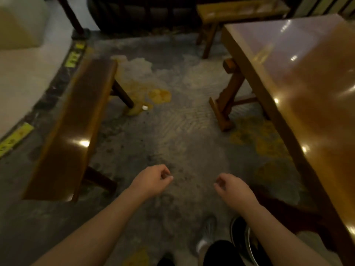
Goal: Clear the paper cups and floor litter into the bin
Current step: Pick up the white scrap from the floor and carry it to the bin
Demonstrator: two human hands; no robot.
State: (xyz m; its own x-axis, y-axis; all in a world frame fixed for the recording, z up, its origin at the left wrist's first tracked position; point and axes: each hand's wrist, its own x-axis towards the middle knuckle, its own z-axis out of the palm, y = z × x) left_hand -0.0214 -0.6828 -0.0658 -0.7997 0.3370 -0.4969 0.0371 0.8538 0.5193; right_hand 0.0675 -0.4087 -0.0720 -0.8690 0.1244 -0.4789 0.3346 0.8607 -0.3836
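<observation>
Two hands hang over the stained floor (172, 131), my left hand (153, 180) and right hand (233, 186) both loosely curled and empty. One small white scrap of litter (145, 107) lies by a leg of the wooden bench (76, 116). I count two benches, one table (307, 83); no cups visible.

Two hands, left hand (153, 180) and right hand (233, 187), two benches (76, 116) (240, 8), one table (307, 73), one small white scrap (145, 107)

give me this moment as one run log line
left hand: empty, loosely curled | right hand: empty, loosely curled | small white scrap of floor litter: beside long brown wooden bench leg | bin, cups: not in view
</observation>
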